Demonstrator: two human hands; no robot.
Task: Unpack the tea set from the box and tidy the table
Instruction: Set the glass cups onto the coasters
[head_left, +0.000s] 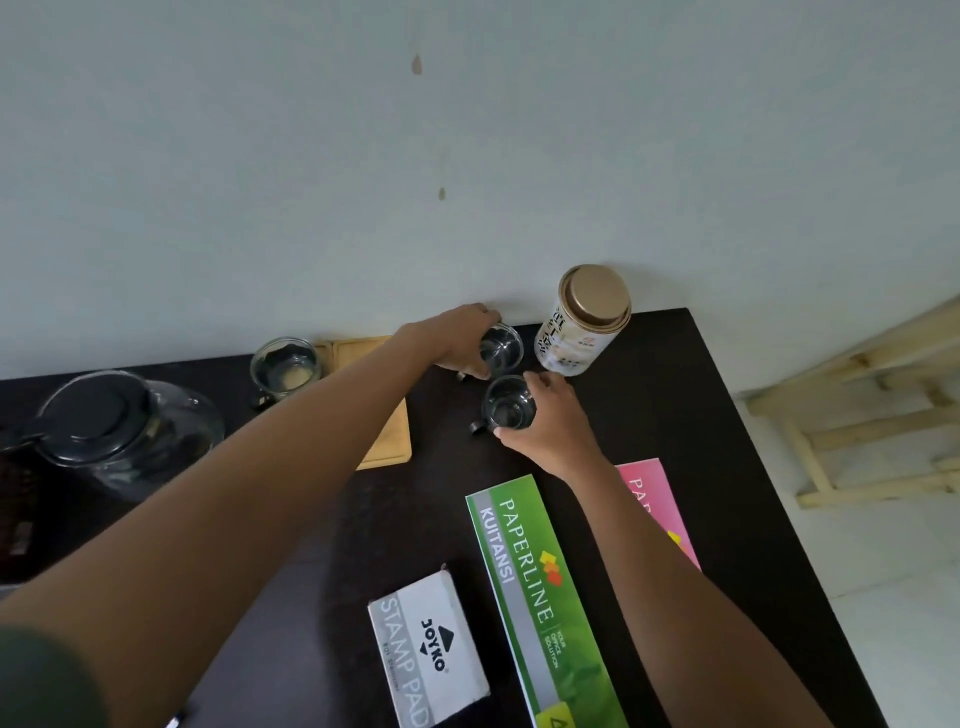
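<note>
- Two small clear glass cups with dark handles are seen upright on the black table (649, 415), far side.
- The farther cup (501, 347) is gripped by the left hand (454, 340).
- The nearer cup (510, 409) is gripped by the right hand (550, 421).

Both arms are stretched forward; the left hand (457, 340) is curled round something, as is the right hand (545, 421).

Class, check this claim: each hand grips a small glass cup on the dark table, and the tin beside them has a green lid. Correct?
Not quite. The head view shows the tin has a gold lid. The left hand and right hand do each grip a small glass cup on the dark table.
</note>
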